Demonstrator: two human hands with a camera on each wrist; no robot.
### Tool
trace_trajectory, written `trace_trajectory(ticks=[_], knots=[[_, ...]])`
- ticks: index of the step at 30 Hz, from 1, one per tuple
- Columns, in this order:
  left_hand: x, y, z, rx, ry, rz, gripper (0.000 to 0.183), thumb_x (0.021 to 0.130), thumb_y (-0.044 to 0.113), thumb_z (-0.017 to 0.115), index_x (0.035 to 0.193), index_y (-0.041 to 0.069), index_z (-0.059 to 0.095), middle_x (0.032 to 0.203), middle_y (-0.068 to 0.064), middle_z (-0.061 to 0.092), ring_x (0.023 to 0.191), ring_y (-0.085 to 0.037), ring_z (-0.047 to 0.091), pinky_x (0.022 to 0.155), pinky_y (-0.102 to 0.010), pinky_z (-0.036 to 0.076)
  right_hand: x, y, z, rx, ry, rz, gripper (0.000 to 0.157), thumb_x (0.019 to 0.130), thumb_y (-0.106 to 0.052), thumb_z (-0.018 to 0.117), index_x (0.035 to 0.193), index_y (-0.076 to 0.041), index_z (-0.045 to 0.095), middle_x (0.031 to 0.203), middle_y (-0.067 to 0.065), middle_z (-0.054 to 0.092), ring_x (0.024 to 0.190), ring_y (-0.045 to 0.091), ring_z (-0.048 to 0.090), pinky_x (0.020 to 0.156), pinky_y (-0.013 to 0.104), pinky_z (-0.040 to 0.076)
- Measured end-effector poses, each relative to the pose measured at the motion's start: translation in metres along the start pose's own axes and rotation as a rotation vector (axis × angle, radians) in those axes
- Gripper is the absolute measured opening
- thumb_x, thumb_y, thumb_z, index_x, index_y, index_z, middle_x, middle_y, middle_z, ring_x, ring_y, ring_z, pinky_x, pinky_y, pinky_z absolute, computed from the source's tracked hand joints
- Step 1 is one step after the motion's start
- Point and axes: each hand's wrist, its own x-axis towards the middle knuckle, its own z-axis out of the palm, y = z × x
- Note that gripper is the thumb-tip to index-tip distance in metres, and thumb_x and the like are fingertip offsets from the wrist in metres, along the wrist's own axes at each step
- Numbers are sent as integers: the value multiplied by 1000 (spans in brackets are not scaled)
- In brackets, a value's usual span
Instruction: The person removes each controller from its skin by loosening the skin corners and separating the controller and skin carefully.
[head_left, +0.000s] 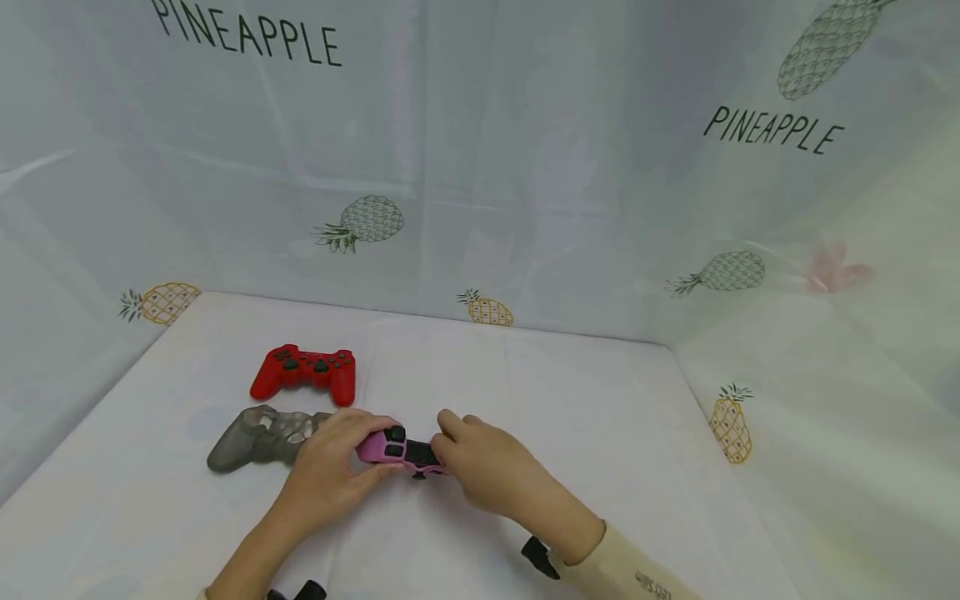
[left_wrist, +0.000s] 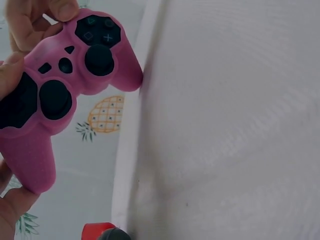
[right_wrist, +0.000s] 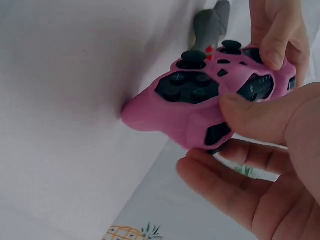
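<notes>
Both hands hold a game controller (head_left: 382, 446) in a pink cover with black buttons and sticks, low over the white table. My left hand (head_left: 333, 467) grips one end of it, with the thumb on the near side. At the other end, my right hand (head_left: 487, 467) pinches the edge; in the right wrist view its thumb presses the pink cover (right_wrist: 170, 117) and its fingers lie behind. One handle tip comes right down at the table surface there. Beside my left hand lies a grey game controller (head_left: 258, 437), partly hidden by that hand.
A red game controller (head_left: 302, 372) lies behind the grey one on the white tabletop (head_left: 585, 425). A pale curtain (head_left: 525, 167) printed with pineapples hangs along the back and sides of the table. Black straps (head_left: 540, 557) show at the wrists.
</notes>
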Motion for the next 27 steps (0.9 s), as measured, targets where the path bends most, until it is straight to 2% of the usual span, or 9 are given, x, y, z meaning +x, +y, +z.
trace_trajectory(ticks=[4,8,11,16,20,23,27], knots=[[-1,1,-1,30,5,13,56,71,34,99,120,25,75,110,14,68,105,-8,62,86,-24,50,1,-6,-4,-107,-48,-14,18,96,-22,81,107,-14,70,106,-4,53,75,12,54,63,17,50],[-1,1,-1,50,-9,-27,56,71,33,99,121,23,74,112,11,70,107,-10,64,85,-34,55,-2,0,-1,-92,-14,-51,13,100,-22,76,108,-14,69,105,-5,54,81,12,56,67,18,50],[-1,-1,-2,48,-26,-83,57,72,31,99,123,23,74,116,8,72,109,-13,65,87,-42,57,-8,10,9,15,49,-64,8,101,-17,75,104,-15,67,101,-5,53,84,11,56,72,18,50],[1,-3,-4,37,-75,-159,59,75,30,98,127,20,73,121,3,73,112,-18,66,90,-49,57,-21,25,32,289,174,-60,15,99,-7,75,101,-15,63,97,-7,53,82,5,53,74,15,47],[3,-3,-5,23,-102,-215,61,76,32,97,129,17,72,123,-1,74,112,-21,66,91,-50,57,-24,32,49,465,263,-41,17,100,-9,75,103,-14,59,99,-7,54,82,2,53,74,11,47],[3,-4,-6,1,-114,-269,59,78,32,96,131,18,72,125,-4,73,113,-23,65,91,-51,56,-24,35,56,547,311,-31,16,99,-12,75,103,-14,59,98,-7,55,82,1,54,75,9,48],[3,-5,-7,-23,-124,-322,59,79,31,95,132,19,71,128,-6,73,116,-26,64,92,-54,56,-22,34,60,617,330,-19,16,98,-11,75,101,-12,60,98,-6,57,86,1,59,78,8,50]])
